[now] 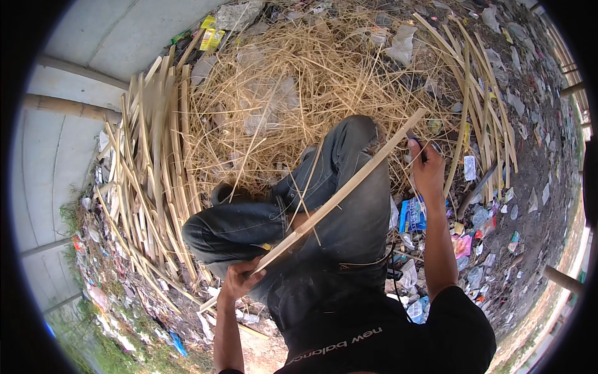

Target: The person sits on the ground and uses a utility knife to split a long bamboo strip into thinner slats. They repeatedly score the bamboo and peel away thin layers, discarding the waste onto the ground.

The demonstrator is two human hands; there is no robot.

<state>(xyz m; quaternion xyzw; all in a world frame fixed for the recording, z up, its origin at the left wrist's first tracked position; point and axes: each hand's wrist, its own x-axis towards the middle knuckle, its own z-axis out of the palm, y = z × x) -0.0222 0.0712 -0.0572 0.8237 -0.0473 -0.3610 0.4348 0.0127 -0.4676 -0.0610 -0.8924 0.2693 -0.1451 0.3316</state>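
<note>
The pale wooden strip (341, 192) looks light and stiff with some spring; its edges may splinter, so the broad faces seem the safer hold. The left hand (240, 280) pinches it near its lower end, most of its length running off between one and two o'clock from that grip, over the trousers (358, 227), with a short tail toward eight. The right hand (428, 171) is curled round a small dark tool (423, 151), the strip's far end near its twelve o'clock; contact is unclear.
</note>
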